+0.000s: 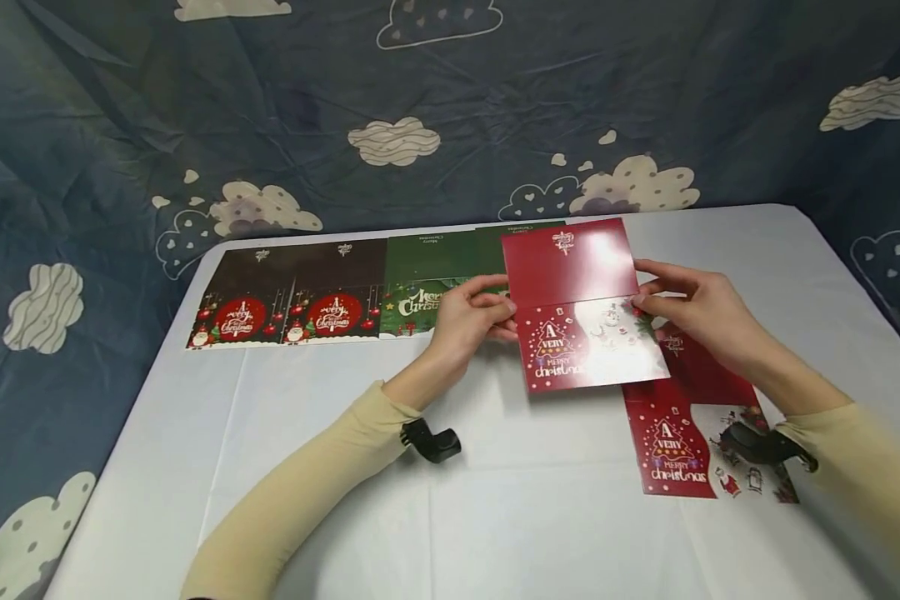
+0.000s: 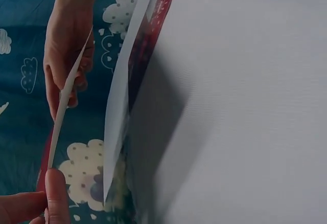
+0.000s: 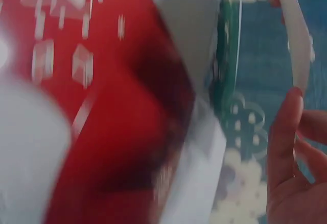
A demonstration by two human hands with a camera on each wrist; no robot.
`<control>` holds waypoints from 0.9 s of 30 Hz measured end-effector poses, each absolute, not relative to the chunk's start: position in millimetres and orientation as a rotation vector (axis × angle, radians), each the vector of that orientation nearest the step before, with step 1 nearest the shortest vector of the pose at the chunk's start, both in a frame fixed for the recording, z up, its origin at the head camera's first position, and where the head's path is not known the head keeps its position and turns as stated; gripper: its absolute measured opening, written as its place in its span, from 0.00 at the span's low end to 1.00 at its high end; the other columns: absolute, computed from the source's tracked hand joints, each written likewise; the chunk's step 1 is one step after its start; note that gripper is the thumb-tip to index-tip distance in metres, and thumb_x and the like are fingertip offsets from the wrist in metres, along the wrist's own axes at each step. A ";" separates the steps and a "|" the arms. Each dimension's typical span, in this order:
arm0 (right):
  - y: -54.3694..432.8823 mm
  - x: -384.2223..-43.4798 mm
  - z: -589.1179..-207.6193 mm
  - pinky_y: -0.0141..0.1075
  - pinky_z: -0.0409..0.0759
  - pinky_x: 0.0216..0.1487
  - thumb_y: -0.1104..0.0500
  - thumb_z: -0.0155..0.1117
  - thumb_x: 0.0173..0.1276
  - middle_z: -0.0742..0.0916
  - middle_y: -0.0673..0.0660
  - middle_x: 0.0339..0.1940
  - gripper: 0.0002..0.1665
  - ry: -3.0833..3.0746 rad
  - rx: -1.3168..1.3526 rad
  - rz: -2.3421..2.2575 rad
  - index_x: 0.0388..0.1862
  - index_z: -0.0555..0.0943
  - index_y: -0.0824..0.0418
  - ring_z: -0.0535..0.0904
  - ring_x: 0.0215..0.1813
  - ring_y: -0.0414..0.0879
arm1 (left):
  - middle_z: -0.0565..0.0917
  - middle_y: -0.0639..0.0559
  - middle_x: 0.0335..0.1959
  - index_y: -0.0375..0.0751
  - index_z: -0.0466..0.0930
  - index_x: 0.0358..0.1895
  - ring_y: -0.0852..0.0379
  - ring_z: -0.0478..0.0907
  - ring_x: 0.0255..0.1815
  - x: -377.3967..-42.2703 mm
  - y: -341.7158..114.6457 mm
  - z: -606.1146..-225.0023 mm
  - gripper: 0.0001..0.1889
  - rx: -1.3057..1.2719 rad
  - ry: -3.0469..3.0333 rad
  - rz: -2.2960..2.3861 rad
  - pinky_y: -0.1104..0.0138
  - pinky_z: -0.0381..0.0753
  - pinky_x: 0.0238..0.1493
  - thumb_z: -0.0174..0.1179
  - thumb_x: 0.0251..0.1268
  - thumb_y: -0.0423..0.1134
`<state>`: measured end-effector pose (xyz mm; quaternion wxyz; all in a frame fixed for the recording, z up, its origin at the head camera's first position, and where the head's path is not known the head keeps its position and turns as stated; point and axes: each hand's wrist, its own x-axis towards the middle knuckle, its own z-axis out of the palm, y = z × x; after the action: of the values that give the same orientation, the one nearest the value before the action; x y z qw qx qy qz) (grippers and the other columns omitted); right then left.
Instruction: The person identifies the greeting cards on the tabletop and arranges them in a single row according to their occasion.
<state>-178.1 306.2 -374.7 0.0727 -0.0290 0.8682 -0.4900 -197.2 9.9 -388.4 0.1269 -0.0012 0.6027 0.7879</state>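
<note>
An opened red Christmas card [image 1: 570, 279] with a tree print and a crease across its middle is held up over the table. The left hand [image 1: 471, 317] pinches its left edge between thumb and fingers, while the right hand [image 1: 693, 304] grips the opposite edge. Seen edge-on in the left wrist view, the card [image 2: 64, 106] spans between both hands. In the right wrist view, the right thumb [image 3: 286, 142] presses against the card's pale side [image 3: 299, 45]. A second red card [image 1: 671, 450] lies flat beneath the right forearm, which partly covers it.
Along the back of the white table [image 1: 330, 500], a row holds two dark cards, one at the far left [image 1: 240, 321] and one beside it [image 1: 337, 317], then a green card [image 1: 420, 258] and another green card [image 1: 495, 250] partly hidden. A cloud-patterned curtain [image 1: 450, 92] hangs behind.
</note>
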 end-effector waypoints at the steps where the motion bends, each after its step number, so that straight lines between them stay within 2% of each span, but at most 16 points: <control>1: 312.8 -180.0 -373.8 0.35 0.85 0.35 0.50 0.63 0.72 0.78 0.61 0.56 0.36 2.627 -0.077 -1.451 0.76 0.65 0.52 0.80 0.40 0.40 | 0.83 0.44 0.28 0.31 0.77 0.58 0.56 0.80 0.19 -201.2 17.0 -386.7 0.21 0.002 1.757 2.293 0.59 0.86 0.28 0.58 0.61 0.17; 4: 332.3 -189.0 -371.8 0.34 0.84 0.35 0.49 0.63 0.72 0.78 0.57 0.55 0.38 2.642 -0.045 -1.416 0.77 0.63 0.52 0.79 0.42 0.38 | 0.83 0.42 0.28 0.30 0.78 0.55 0.55 0.79 0.18 -213.7 37.2 -382.1 0.20 0.000 1.746 2.308 0.60 0.86 0.26 0.58 0.60 0.16; 9: 367.0 -210.3 -371.3 0.34 0.84 0.38 0.48 0.61 0.73 0.81 0.39 0.47 0.41 2.533 0.021 -1.444 0.79 0.58 0.53 0.79 0.44 0.38 | 0.84 0.39 0.30 0.30 0.78 0.52 0.54 0.78 0.18 -234.6 66.4 -379.0 0.17 -0.038 1.688 2.343 0.62 0.85 0.25 0.59 0.60 0.17; 11: 381.3 -218.0 -372.9 0.34 0.83 0.40 0.48 0.60 0.73 0.81 0.36 0.46 0.41 2.478 0.035 -1.446 0.80 0.56 0.54 0.79 0.45 0.38 | 0.84 0.39 0.29 0.30 0.79 0.51 0.53 0.78 0.17 -241.6 78.0 -380.0 0.17 -0.051 1.687 2.342 0.62 0.85 0.24 0.59 0.60 0.17; 18: 419.3 -238.0 -383.8 0.34 0.82 0.43 0.48 0.59 0.74 0.78 0.34 0.50 0.42 2.405 0.047 -1.369 0.80 0.54 0.54 0.76 0.50 0.37 | 0.83 0.38 0.28 0.27 0.80 0.53 0.53 0.77 0.18 -258.3 111.5 -390.5 0.18 -0.053 1.704 2.300 0.59 0.86 0.28 0.57 0.58 0.15; 24: 432.1 -258.8 -387.7 0.33 0.82 0.40 0.48 0.60 0.73 0.81 0.32 0.44 0.43 2.396 0.090 -1.342 0.80 0.54 0.55 0.77 0.45 0.36 | 0.81 0.39 0.27 0.23 0.78 0.55 0.53 0.77 0.19 -270.2 128.0 -403.1 0.21 -0.071 1.732 2.284 0.49 0.84 0.39 0.56 0.57 0.13; 27: 433.5 -269.6 -388.7 0.33 0.83 0.41 0.47 0.60 0.73 0.81 0.33 0.43 0.43 2.381 0.089 -1.320 0.80 0.54 0.55 0.78 0.44 0.37 | 0.79 0.40 0.27 0.23 0.78 0.55 0.51 0.77 0.20 -276.6 130.2 -404.9 0.21 -0.089 1.758 2.269 0.49 0.84 0.40 0.55 0.57 0.14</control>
<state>-269.6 433.5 -388.7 0.2074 0.0319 0.8550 -0.4742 -276.6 130.2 -404.9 0.1345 -0.0307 0.6067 0.7829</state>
